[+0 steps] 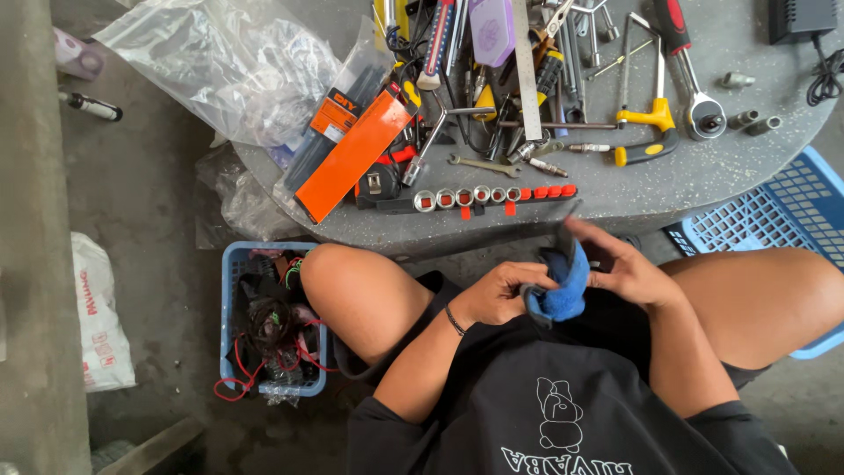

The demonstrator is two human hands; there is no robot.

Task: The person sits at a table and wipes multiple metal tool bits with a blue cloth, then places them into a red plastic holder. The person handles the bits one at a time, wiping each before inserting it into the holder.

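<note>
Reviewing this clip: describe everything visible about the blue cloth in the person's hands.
The blue cloth is a soft, fuzzy-looking fabric, bunched and folded rather than spread flat. It sits above the person's lap, just below the edge of the grey table. The left hand grips its lower left side with curled fingers, while the right hand holds its upper right part. A dark, thin object, too hidden to identify, sticks up from the top of the cloth.
</note>
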